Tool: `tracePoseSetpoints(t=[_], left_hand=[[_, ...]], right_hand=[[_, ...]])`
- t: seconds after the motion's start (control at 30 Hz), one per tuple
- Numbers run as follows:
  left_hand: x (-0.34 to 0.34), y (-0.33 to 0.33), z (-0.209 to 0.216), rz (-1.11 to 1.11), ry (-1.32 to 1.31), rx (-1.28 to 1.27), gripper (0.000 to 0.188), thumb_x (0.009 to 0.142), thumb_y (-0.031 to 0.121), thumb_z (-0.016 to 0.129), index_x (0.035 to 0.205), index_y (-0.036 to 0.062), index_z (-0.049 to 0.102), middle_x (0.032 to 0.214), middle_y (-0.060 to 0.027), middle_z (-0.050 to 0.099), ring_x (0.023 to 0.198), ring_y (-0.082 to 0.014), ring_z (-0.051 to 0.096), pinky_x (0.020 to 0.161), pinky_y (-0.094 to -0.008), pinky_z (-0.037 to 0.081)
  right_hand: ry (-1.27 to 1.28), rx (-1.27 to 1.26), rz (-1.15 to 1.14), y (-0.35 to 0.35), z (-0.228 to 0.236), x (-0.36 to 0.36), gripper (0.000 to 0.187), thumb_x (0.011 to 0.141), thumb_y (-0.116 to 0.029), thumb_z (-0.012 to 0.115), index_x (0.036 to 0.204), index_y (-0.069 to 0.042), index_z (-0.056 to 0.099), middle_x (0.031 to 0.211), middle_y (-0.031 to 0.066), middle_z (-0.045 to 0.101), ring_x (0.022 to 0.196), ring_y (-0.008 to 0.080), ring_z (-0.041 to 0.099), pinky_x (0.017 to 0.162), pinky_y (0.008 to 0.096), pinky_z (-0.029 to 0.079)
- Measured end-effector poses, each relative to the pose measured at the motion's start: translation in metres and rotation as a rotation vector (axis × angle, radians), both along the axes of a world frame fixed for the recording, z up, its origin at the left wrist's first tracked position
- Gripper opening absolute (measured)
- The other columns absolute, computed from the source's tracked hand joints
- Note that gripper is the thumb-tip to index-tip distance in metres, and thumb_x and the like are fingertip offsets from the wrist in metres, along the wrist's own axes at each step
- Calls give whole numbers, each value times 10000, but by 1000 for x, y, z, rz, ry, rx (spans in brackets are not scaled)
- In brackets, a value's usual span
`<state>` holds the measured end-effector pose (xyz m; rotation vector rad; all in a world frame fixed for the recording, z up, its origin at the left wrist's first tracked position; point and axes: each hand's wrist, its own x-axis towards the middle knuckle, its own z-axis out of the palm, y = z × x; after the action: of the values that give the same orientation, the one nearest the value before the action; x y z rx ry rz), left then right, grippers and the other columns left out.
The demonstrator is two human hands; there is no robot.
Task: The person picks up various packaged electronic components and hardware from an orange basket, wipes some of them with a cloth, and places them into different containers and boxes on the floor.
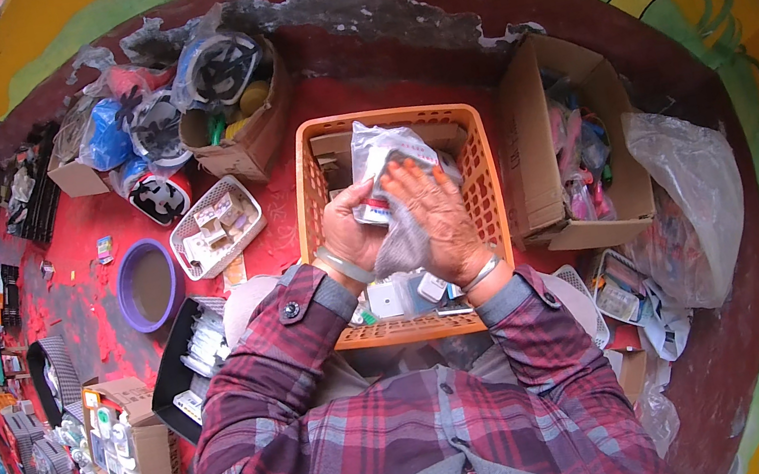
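Above an orange plastic basket (481, 168), my left hand (354, 233) grips the side of a flat item in a clear plastic bag (374, 147). The item's white edge with dark print shows by my left thumb; its exact kind is hidden. My right hand (437, 217) lies over the item with fingers stretched out, pressing a grey cloth (398, 246) to it. Part of the cloth hangs below the palm. Under my hands, the basket holds white plastic devices (385, 299) and other small pieces.
Right stands an open cardboard box (527, 150) of bagged goods, beside a clear plastic bag (696, 191). Left are a purple basin (155, 319), a white basket of small boxes (202, 268) and a black bin (162, 387). Bagged helmets (218, 67) pile up by the wall.
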<state>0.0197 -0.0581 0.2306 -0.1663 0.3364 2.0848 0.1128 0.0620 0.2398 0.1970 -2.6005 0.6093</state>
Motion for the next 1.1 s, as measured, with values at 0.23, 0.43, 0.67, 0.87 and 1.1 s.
tracePoseSetpoints(t=[0.23, 0.43, 0.67, 0.87, 1.1], left_hand=[[4, -2, 12, -135, 179, 76, 568, 777, 184, 545, 1278, -38, 396, 1193, -185, 537, 1094, -310, 532, 987, -433, 372], [0, -8, 21, -128, 341, -4, 592, 761, 209, 578, 1286, -3, 405, 1174, -158, 544, 1063, -300, 537, 968, -422, 389], [-3, -7, -1, -270, 350, -89, 456, 861, 228, 539, 1242, -4, 445, 1137, -146, 568, 1015, -257, 574, 913, -379, 440], [-4, -5, 5, -289, 394, -70, 399, 888, 189, 498, 1225, -21, 456, 1118, -131, 577, 1003, -228, 581, 904, -355, 447], [-2, -3, 11, -314, 684, -295, 336, 840, 214, 631, 1103, 15, 566, 1034, -53, 605, 941, -127, 560, 832, -273, 435]], right_hand=[[22, -1339, -39, 41, -23, -9, 473, 830, -269, 621, 1229, -57, 483, 1214, 74, 522, 1093, 187, 504, 944, 284, 385], [142, -1768, -84, 83, -14, 3, 638, 725, -493, 692, 1159, -60, 513, 1093, 33, 567, 1058, 183, 514, 968, 354, 388], [-124, -1849, 275, 72, 10, 15, 846, 626, -558, 726, 1234, -30, 469, 1201, 68, 529, 1129, 191, 482, 994, 348, 366], [-236, -1655, 173, 67, 17, 15, 571, 762, -80, 706, 1274, -34, 457, 1180, 62, 540, 1089, 171, 499, 958, 280, 385], [-119, -1543, 72, 58, 19, 17, 406, 768, 53, 617, 1159, -16, 534, 1078, 44, 572, 1002, 151, 525, 894, 265, 420]])
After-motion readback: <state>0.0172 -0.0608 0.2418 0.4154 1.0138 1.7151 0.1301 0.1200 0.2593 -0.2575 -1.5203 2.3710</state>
